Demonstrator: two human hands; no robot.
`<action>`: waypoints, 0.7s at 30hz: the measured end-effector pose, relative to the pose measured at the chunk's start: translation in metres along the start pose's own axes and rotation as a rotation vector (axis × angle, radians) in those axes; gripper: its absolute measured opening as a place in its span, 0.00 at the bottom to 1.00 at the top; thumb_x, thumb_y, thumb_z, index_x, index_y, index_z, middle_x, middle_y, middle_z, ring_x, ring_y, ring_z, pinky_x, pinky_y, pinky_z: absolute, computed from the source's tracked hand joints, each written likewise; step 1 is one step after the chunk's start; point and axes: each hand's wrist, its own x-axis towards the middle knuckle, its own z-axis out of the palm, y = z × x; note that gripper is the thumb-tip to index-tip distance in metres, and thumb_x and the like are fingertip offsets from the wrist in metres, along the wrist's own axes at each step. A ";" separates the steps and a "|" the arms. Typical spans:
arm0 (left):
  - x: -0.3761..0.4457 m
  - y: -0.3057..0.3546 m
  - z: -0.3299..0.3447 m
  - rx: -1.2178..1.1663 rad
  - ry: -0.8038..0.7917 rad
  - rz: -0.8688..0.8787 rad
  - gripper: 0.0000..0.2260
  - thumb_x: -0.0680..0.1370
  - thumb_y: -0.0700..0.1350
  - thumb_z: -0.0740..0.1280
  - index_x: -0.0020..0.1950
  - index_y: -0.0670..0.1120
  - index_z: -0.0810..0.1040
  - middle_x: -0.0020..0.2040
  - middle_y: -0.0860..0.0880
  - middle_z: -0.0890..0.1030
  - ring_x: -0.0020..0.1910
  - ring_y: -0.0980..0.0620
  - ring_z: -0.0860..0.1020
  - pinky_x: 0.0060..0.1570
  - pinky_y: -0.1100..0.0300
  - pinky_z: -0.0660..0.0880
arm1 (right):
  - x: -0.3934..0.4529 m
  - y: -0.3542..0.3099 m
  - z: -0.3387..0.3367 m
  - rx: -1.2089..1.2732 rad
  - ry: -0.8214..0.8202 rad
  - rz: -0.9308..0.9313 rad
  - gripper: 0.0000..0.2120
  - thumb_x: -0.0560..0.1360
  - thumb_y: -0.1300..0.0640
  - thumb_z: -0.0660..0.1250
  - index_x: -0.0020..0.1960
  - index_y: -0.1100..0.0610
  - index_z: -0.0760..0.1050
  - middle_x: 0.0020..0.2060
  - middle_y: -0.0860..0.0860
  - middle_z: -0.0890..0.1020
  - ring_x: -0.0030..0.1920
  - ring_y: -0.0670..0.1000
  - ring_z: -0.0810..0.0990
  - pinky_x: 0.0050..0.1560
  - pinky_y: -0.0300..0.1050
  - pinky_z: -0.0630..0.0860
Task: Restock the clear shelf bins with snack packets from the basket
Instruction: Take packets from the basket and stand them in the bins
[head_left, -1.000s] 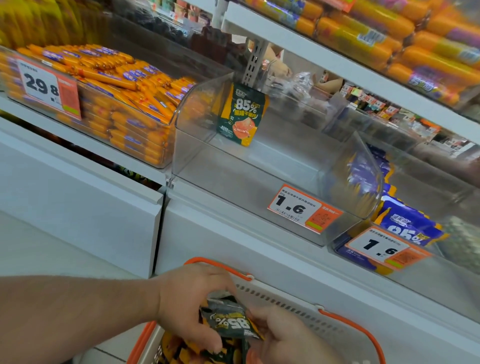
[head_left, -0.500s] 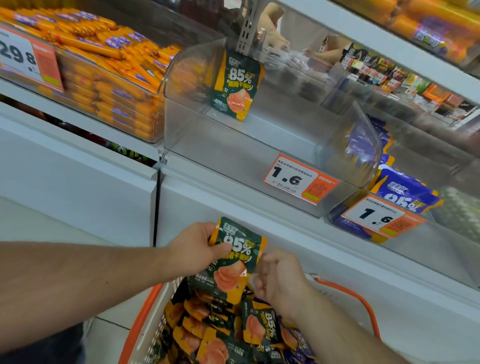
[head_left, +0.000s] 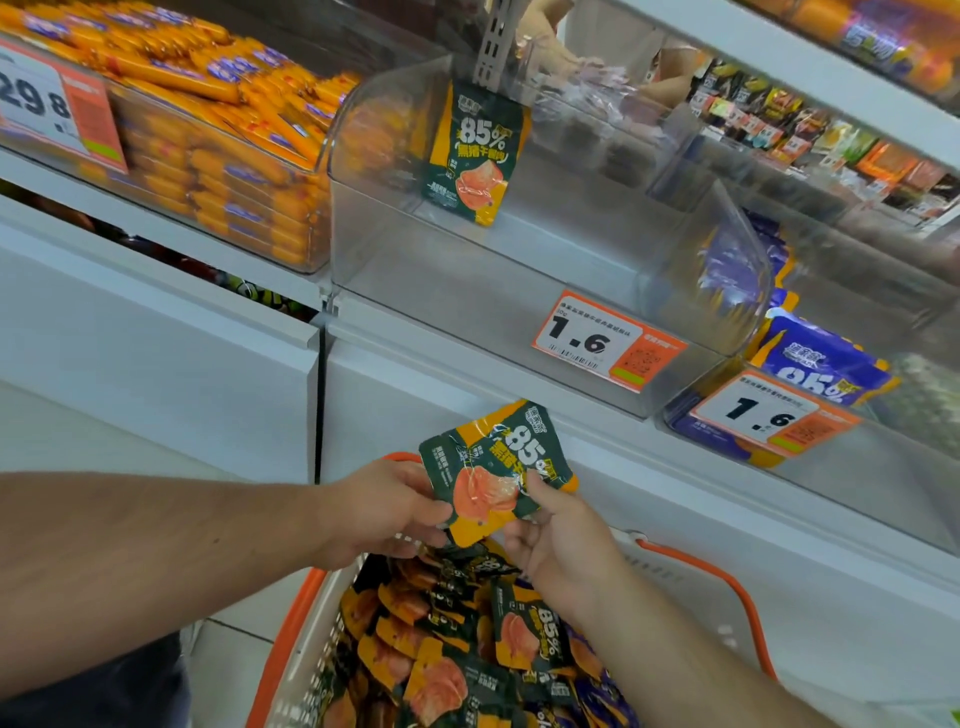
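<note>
I judge the green packet (head_left: 493, 470), pinched by both hands, left (head_left: 384, 512) at 9 o'clock and right (head_left: 563, 540) at 4 o'clock, light, crinkly and slippery; grip its edges.

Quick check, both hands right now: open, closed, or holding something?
Left hand: pinches the left edge of the green snack packet above the basket.
Right hand: pinches the same packet's right edge.

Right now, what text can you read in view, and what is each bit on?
"85%": held packet, in both hands.
"85%": packet in the middle bin; smaller print unreadable.
"1.6": middle bin's price tag.
"1.6": right bin's price tag.
"85%": purple packet.
"29.8": left price tag.
"85%": basket packet.
</note>
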 end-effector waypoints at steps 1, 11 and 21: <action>0.000 0.000 0.003 0.018 -0.004 0.011 0.05 0.79 0.39 0.68 0.51 0.47 0.81 0.38 0.52 0.84 0.40 0.55 0.82 0.38 0.63 0.75 | -0.002 0.000 0.000 0.025 -0.003 0.027 0.12 0.79 0.53 0.66 0.59 0.57 0.77 0.33 0.52 0.82 0.24 0.47 0.74 0.22 0.38 0.73; -0.006 0.011 0.000 0.136 0.044 0.088 0.08 0.75 0.35 0.69 0.53 0.41 0.81 0.40 0.48 0.83 0.37 0.57 0.80 0.39 0.64 0.75 | -0.018 -0.008 0.004 -0.105 -0.041 -0.079 0.10 0.75 0.55 0.69 0.55 0.58 0.78 0.32 0.50 0.80 0.23 0.47 0.67 0.25 0.39 0.66; -0.017 0.037 -0.013 -0.230 0.375 0.230 0.08 0.77 0.36 0.63 0.53 0.44 0.78 0.48 0.44 0.79 0.39 0.49 0.76 0.39 0.61 0.72 | -0.044 -0.025 0.018 -0.511 -0.020 -0.244 0.08 0.78 0.55 0.68 0.50 0.61 0.78 0.31 0.57 0.81 0.25 0.50 0.75 0.33 0.46 0.73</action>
